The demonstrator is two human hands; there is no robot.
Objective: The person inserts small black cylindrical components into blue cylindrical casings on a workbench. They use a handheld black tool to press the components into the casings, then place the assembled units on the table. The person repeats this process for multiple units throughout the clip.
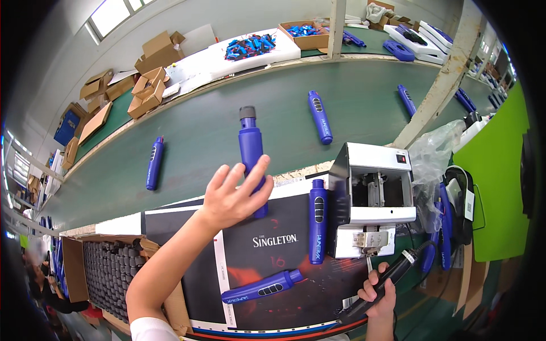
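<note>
With our left hand [234, 196] we hold a blue handle [251, 145] over the green belt's [199, 131] near edge, its long axis running almost straight away from us, grey cap [247, 112] at the far end. Our right hand [380, 291] grips a black corded tool [400, 268], slanting down-left.

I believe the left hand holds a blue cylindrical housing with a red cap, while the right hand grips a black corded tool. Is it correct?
Not quite: in the head view, the cap is dark grey, not red. The left hand holds the blue cylindrical housing, and the right hand grips the black corded tool.
</note>
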